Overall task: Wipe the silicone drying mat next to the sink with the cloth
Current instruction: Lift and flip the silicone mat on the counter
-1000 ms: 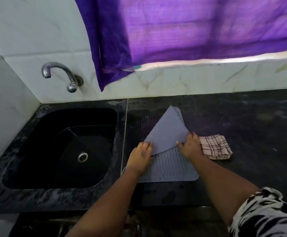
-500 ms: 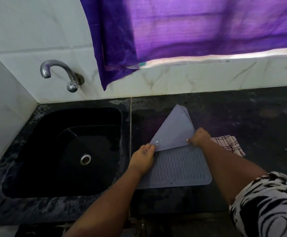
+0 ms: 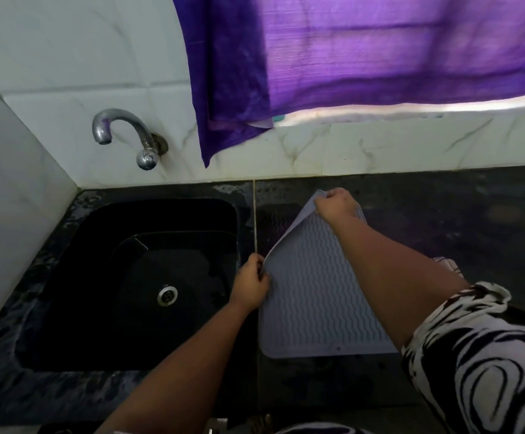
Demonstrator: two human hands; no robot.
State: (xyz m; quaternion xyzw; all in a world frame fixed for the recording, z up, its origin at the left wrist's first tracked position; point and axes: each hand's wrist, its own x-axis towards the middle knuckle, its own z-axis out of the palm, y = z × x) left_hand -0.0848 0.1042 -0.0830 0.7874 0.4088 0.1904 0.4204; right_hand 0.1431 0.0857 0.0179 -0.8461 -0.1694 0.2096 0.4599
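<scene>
The grey silicone drying mat with wavy ridges lies on the dark counter just right of the sink, ridged side up. Its far left corner is still lifted and curled. My right hand grips the mat's far edge near the wall. My left hand pinches the mat's left edge beside the sink rim. The checked cloth lies on the counter to the right, mostly hidden behind my right forearm.
A black sink with a steel drain fills the left side. A chrome tap sticks out of the white tiled wall above it. A purple curtain hangs over the back wall. Dark counter stretches to the right.
The folded-over half of the mat has been unfolded away from me. My right hand has travelled with its edge toward the wall; my left hand keeps holding the left edge.
</scene>
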